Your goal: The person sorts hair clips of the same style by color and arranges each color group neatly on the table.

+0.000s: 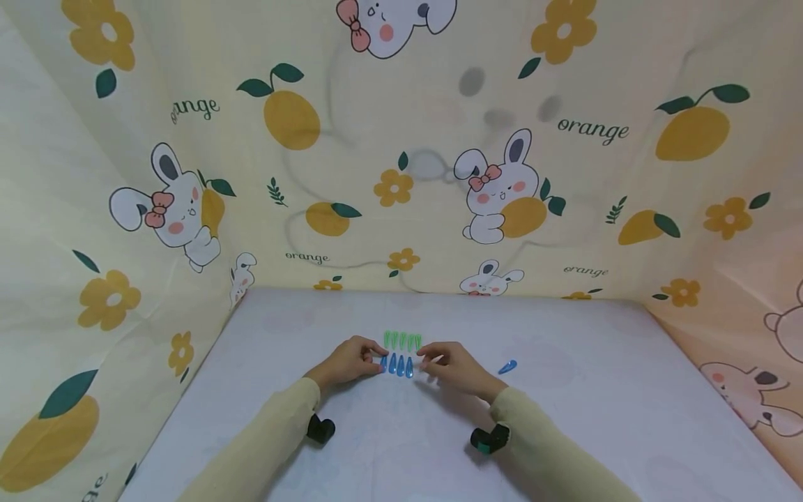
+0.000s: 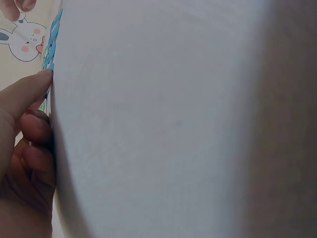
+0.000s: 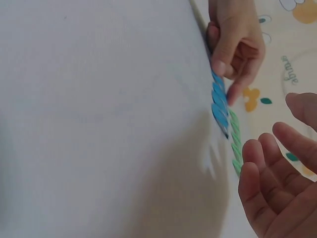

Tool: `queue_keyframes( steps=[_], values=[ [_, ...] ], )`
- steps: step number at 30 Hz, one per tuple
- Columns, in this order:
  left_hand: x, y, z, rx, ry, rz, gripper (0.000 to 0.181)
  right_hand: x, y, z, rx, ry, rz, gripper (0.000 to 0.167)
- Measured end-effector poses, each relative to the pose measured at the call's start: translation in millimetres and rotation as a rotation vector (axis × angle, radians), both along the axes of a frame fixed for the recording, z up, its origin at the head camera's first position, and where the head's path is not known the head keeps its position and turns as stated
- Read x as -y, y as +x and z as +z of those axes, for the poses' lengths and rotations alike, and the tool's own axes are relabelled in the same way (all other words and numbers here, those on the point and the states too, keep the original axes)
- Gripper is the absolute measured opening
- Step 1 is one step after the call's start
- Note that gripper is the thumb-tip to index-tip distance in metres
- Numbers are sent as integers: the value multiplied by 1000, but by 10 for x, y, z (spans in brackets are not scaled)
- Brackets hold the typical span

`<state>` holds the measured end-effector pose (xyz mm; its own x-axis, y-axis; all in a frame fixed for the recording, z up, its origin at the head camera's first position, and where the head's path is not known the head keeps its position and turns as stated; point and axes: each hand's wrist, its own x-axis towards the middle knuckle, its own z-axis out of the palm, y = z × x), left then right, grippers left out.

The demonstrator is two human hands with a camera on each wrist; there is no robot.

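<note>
Blue teardrop-shaped snap hair clips (image 1: 401, 366) stand side by side in a short row on the white table. Behind them runs a row of several green snap hair clips (image 1: 402, 341). My left hand (image 1: 348, 361) pinches the leftmost blue hair clip (image 1: 384, 362) end to end, thumb at its near end and index finger at its far end. At the right end of the rows hovers my right hand (image 1: 456, 367), its fingers loosely bent and apart, holding nothing. In the right wrist view its fingertips (image 3: 251, 148) are near the green clips.
One more blue hair clip (image 1: 508, 367) lies alone on the table, right of my right hand. The white table (image 1: 564, 418) is bordered at the back and sides by a cloth (image 1: 401, 125) printed with rabbits and oranges. Dark cameras sit on both wrists.
</note>
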<state>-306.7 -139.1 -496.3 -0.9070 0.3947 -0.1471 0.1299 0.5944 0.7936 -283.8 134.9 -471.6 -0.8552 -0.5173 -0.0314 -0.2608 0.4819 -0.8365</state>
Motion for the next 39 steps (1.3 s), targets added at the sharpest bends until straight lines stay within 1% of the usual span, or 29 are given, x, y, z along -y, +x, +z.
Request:
queue_keyframes(
  steps=[3, 7, 12, 15, 20, 27, 31, 36, 39],
  values=[
    [0, 6, 2, 2, 2, 5, 31, -99, 15, 36, -55, 20, 1, 32],
    [4, 10, 0, 3, 3, 9, 31, -263, 32, 69, -109, 44, -1, 31],
    [3, 10, -4, 2, 0, 9, 31, -517, 46, 90, -150, 68, -15, 31],
    [6, 8, -4, 5, -1, 11, 31, -689, 46, 98, -161, 91, -25, 28],
    [16, -2, -8, 0, -5, 5, 32, -981, 18, 94, -139, 125, -36, 23],
    [21, -6, -5, -4, 0, 4, 32, -1306, -15, 46, -100, 171, -88, 28],
    [17, 0, -7, -5, -5, 10, 32, -1414, -2, 41, -70, 175, -97, 31],
    [4, 16, -3, 4, -10, 23, 32, -1509, -16, 3, -28, 180, -119, 30],
    [-3, 20, -6, 6, -13, 29, 32, -1541, -30, -17, -24, 177, -121, 30]
  ],
)
